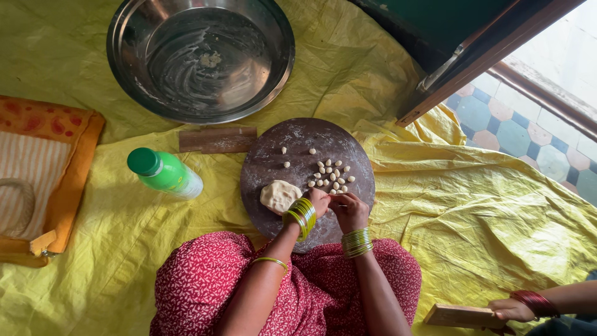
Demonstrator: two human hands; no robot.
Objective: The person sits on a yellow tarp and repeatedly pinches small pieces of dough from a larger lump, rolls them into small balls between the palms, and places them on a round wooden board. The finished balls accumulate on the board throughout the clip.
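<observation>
- Left hand [319, 200] and right hand [349, 210] meeting at the 6 o'clock edge of a round dark board [273, 155], fingertips pressed together, seemingly pinching a tiny bit of dough; the piece itself too small to tell for certain.
- Stacked green bangles [301, 217] on the left wrist, more on the right.
- Lump of pale dough [278, 195] resting on the board at about 9 o'clock from the hands, just beside the left wrist.
- Cluster of small dough pellets [331, 174] lying at 12 o'clock from the hands, a few strays scattered toward the board's centre.
- Red patterned cloth [205, 280] over the lap at 6 o'clock, under both forearms.
- Green-capped bottle [165, 172] lying tilted at 9 o'clock of the board, on a yellow sheet [485, 211].
- Flat wooden strip [217, 139] at 11 o'clock, touching the board's rim.
- Large steel bowl [124, 62] beyond at 11 o'clock, smeared inside.
- Orange cloth bag [74, 162] at the far 9 o'clock edge.
- Another person's hand [511, 308] at 4 o'clock, resting on a wooden block [460, 316].
</observation>
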